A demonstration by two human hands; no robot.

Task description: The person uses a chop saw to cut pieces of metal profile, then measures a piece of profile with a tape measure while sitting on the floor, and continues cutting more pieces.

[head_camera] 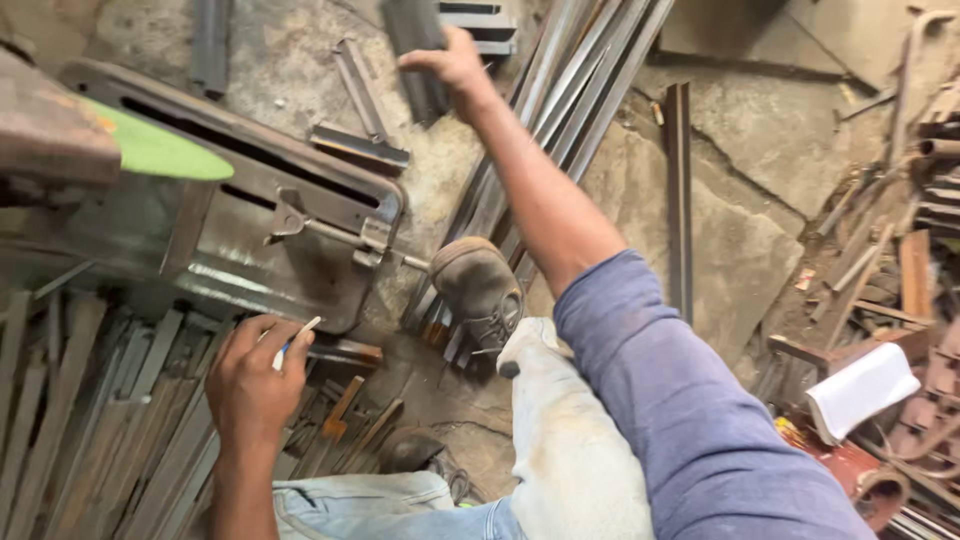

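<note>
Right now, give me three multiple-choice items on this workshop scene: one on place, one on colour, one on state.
1. Where is the right hand?
A. on a dark metal piece at the top
B. on the knee
C. on the white pad

2. What colour is the sleeve?
A. red
B. blue
C. yellow

3. What is the left hand doing?
A. lying flat and open
B. hidden
C. pinching a thin white stick

A: the arm stretches up to the metal piece.
B: the fabric is plainly blue.
C: fingers close on the stick.
</note>
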